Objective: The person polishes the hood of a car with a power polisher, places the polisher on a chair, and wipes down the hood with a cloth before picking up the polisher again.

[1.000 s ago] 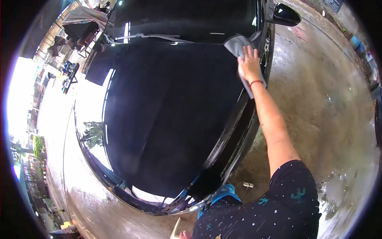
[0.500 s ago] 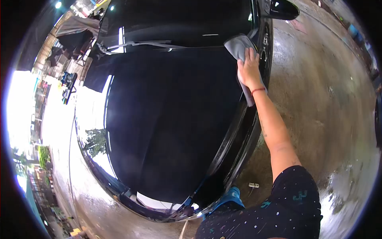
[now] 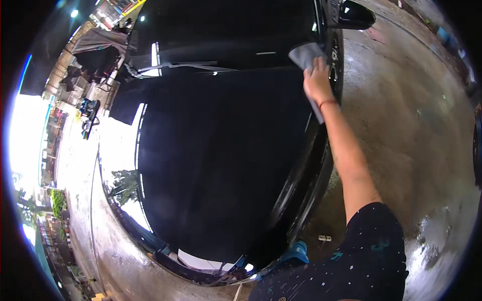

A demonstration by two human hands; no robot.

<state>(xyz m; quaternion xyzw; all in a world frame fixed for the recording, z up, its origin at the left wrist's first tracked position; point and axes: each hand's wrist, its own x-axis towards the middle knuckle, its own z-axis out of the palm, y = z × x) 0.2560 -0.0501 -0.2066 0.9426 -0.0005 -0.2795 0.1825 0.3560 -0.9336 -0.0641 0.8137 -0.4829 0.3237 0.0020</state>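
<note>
My right hand [image 3: 317, 83] lies palm down on a grey cloth [image 3: 300, 54], its fingers stretched out and pointing away from me. The cloth is pressed against the black car [image 3: 216, 150] at the far right corner of the hood, close to the base of the windshield. Part of the cloth is hidden under the hand, and a narrow end hangs out below the wrist. A red band circles that wrist. My left hand is out of view.
A side mirror [image 3: 355, 14] sticks out at the car's upper right. Wiper arms [image 3: 186, 65] rest below the windshield. Wet concrete floor [image 3: 401, 125] runs along the right. A small pale object [image 3: 325, 238] lies on the floor near my blue footwear or clothing.
The view has shifted, so the hood sits slightly lower and further right. My right hand remains on the cloth at the hood's corner, with the cloth slightly shifted.
</note>
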